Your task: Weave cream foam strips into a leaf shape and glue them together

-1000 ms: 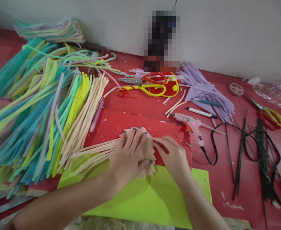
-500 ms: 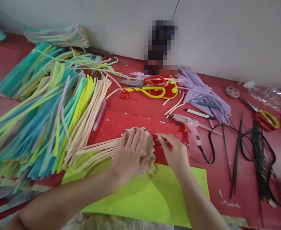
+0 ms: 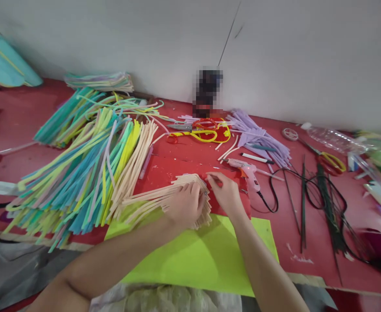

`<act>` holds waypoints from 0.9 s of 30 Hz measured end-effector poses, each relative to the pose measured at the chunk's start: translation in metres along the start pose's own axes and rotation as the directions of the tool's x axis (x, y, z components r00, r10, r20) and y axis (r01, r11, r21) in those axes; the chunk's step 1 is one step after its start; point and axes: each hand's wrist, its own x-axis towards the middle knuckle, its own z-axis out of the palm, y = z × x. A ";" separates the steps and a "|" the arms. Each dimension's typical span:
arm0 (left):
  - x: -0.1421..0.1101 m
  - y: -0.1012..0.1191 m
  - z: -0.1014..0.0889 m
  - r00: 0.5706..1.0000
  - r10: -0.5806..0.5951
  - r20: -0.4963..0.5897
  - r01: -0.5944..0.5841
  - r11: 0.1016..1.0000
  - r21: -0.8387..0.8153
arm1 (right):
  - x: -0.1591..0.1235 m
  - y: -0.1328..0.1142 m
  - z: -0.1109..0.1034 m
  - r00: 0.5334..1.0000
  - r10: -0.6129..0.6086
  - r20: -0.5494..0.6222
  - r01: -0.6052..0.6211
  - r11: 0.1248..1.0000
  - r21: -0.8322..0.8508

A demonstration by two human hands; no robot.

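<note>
Cream pipe cleaners woven into a flat piece (image 3: 195,178) lie over a red board (image 3: 164,167) and a yellow-green sheet (image 3: 190,260). Loose cream ends (image 3: 148,203) fan out to the left. My left hand (image 3: 184,203) rests on the woven piece with its fingers curled and its thumb at the right side, gripping it. At the piece's upper right edge is my right hand (image 3: 224,190), thumb and forefinger pinched close together. What lies between those fingertips is too small to make out.
Colourful pipe cleaners (image 3: 86,173) heap up on the left. Lilac ones (image 3: 262,138) lie behind, beside yellow-handled scissors (image 3: 205,135). On the right are a pink glue gun (image 3: 249,173) with its black cord, dark green stems (image 3: 328,212), more scissors (image 3: 331,161) and a clear bottle (image 3: 333,139).
My left hand's fingers, spread flat over the woven piece before, are now curled on it. My right hand stays by the right edge. The camera view has shifted.
</note>
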 end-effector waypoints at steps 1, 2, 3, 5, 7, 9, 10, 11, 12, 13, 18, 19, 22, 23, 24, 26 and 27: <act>0.000 0.001 -0.001 1.000 0.002 0.009 -0.002 1.000 0.002 | 0.003 -0.002 0.001 1.000 0.029 0.009 -0.028 1.000 -0.002; 0.000 0.001 -0.002 1.000 0.005 0.015 -0.005 1.000 0.003 | 0.006 -0.005 0.002 0.998 0.057 0.025 -0.057 0.998 -0.007; 0.000 0.001 -0.004 1.000 0.008 0.016 -0.008 1.000 0.003 | 0.010 -0.007 0.002 0.995 0.082 0.047 -0.081 0.996 -0.021; 0.000 0.002 -0.006 1.000 0.012 0.010 -0.012 1.000 -0.009 | 0.015 -0.012 0.003 0.989 0.118 0.084 -0.112 0.991 -0.072; 0.001 0.001 -0.007 1.000 0.008 -0.008 -0.009 1.000 -0.025 | 0.018 -0.015 0.005 0.988 0.135 0.072 -0.124 0.983 -0.135; 0.002 -0.001 -0.006 1.000 0.000 -0.026 -0.001 0.999 -0.032 | 0.018 -0.016 0.009 0.990 0.133 0.037 -0.125 0.977 -0.173; 0.003 -0.002 -0.006 0.999 -0.001 -0.032 0.000 0.999 -0.033 | 0.017 -0.015 0.011 0.992 0.126 0.021 -0.120 0.976 -0.182; 0.003 -0.003 -0.005 0.999 0.000 -0.036 -0.001 0.999 -0.033 | 0.016 -0.015 0.013 0.993 0.115 0.014 -0.111 0.976 -0.185; 0.003 -0.003 -0.005 0.999 0.002 -0.036 -0.004 0.999 -0.033 | 0.014 -0.013 0.015 0.995 0.101 0.007 -0.099 0.978 -0.182; 0.003 -0.003 -0.005 0.999 0.007 -0.034 -0.008 0.999 -0.033 | 0.013 -0.012 0.017 0.996 0.089 0.001 -0.087 0.983 -0.163; -0.001 0.000 -0.009 0.998 0.020 -0.053 -0.022 0.999 -0.041 | 0.010 -0.007 0.019 0.997 0.067 -0.029 -0.067 0.998 0.011; -0.001 0.000 -0.010 0.998 0.025 -0.061 -0.028 0.998 -0.049 | 0.010 -0.007 0.019 0.998 0.065 -0.018 -0.064 0.997 0.041; -0.003 0.001 -0.013 0.995 0.061 -0.081 -0.067 0.995 -0.074 | 0.011 -0.006 0.022 0.997 0.063 0.045 -0.069 0.986 0.149; -0.003 0.000 -0.014 0.993 0.079 -0.092 -0.087 0.993 -0.076 | 0.011 -0.006 0.023 0.995 0.062 0.074 -0.076 0.979 0.192; -0.003 0.000 -0.015 0.990 0.100 -0.104 -0.108 0.991 -0.075 | 0.011 -0.006 0.024 0.993 0.060 0.103 -0.083 0.969 0.231; -0.004 -0.002 -0.016 0.980 0.151 -0.129 -0.161 0.984 -0.071 | 0.011 -0.005 0.026 0.986 0.053 0.158 -0.099 0.949 0.300; -0.004 -0.002 -0.016 0.972 0.179 -0.151 -0.191 0.979 -0.068 | 0.011 -0.005 0.025 0.978 0.045 0.206 -0.115 0.934 0.339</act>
